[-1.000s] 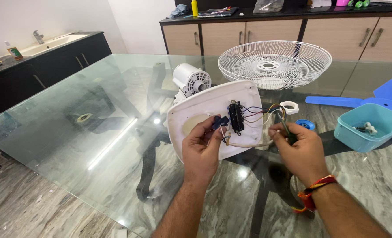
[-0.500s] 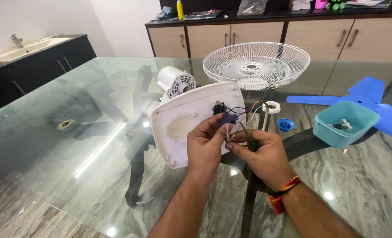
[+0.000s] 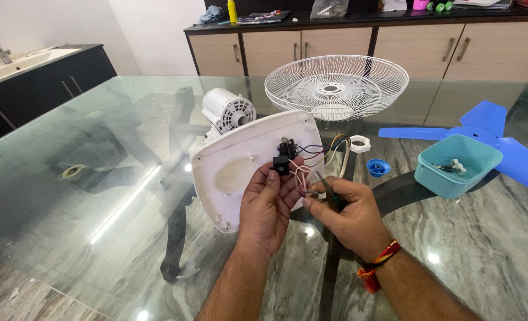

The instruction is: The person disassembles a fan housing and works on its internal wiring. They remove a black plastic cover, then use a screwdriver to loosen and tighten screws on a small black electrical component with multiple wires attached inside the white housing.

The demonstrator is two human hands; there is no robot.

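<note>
On the glass tabletop (image 3: pixel 97 178), a white fan base (image 3: pixel 240 166) tilts up at centre. Left hand (image 3: pixel 270 205) pinches a small black switch (image 3: pixel 281 166) against it; right hand (image 3: pixel 350 217) grips a thin green-handled tool (image 3: pixel 330 193) by loose wires (image 3: pixel 311 160). Right: teal tub (image 3: pixel 457 166), blue cap (image 3: pixel 378 168).

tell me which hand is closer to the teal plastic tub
Right. The right hand sits just left of the teal tub, apart from it with bare glass between. The left hand is farther off, on the other side of the right hand, against the white fan base.
</note>
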